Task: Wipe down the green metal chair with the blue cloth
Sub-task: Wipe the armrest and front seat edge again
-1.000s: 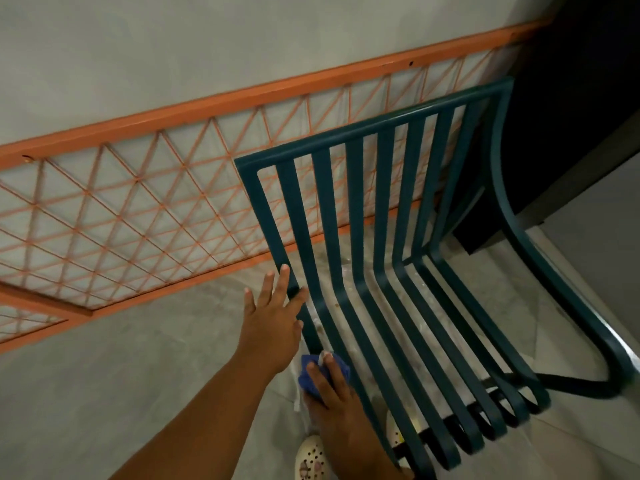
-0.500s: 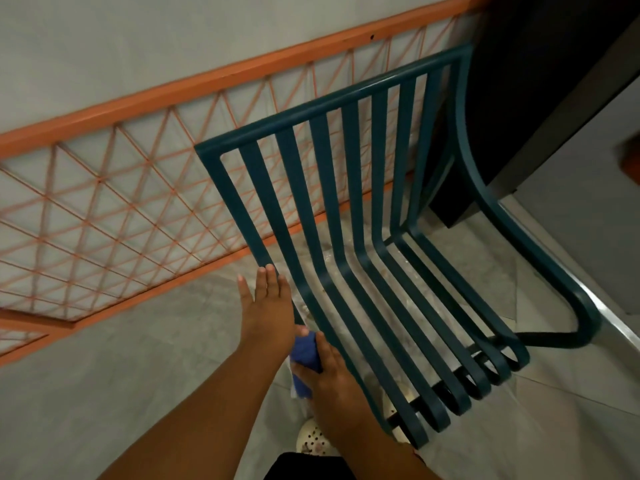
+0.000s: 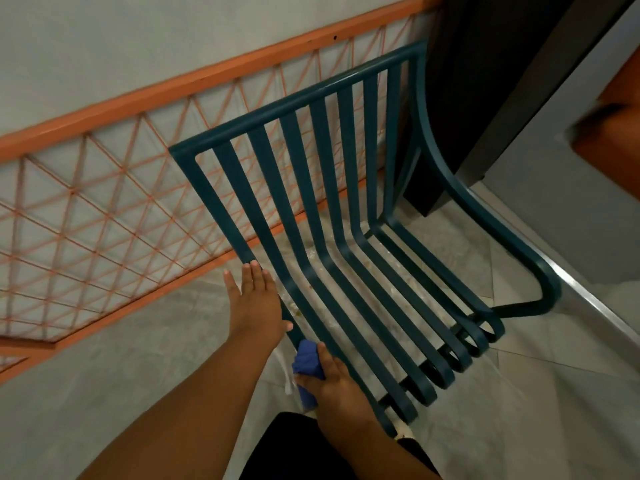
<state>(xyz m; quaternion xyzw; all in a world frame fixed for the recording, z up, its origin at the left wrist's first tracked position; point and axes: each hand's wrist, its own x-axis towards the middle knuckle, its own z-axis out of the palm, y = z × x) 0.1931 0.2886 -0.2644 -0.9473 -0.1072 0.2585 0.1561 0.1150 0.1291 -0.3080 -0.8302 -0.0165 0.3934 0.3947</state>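
The green metal chair (image 3: pixel 325 216) has slatted back and seat and fills the middle of the head view. My left hand (image 3: pixel 254 299) lies flat with straight fingers against the chair's left frame bar, where back meets seat. My right hand (image 3: pixel 337 393) grips the bunched blue cloth (image 3: pixel 306 365) and holds it against the left edge of the seat, near the front. Part of the cloth is hidden under my fingers.
An orange lattice railing (image 3: pixel 104 202) runs along the grey wall behind the chair. A dark panel (image 3: pixel 485 81) stands at the right, close to the chair's armrest (image 3: pixel 485 230). Grey floor tiles (image 3: pixel 86 393) surround the chair. My foot shows under the seat's front.
My right hand with the cloth has slid forward along the seat's left edge. My left hand's fingers have drawn together on the frame bar. The camera has shifted, so the chair sits further right.
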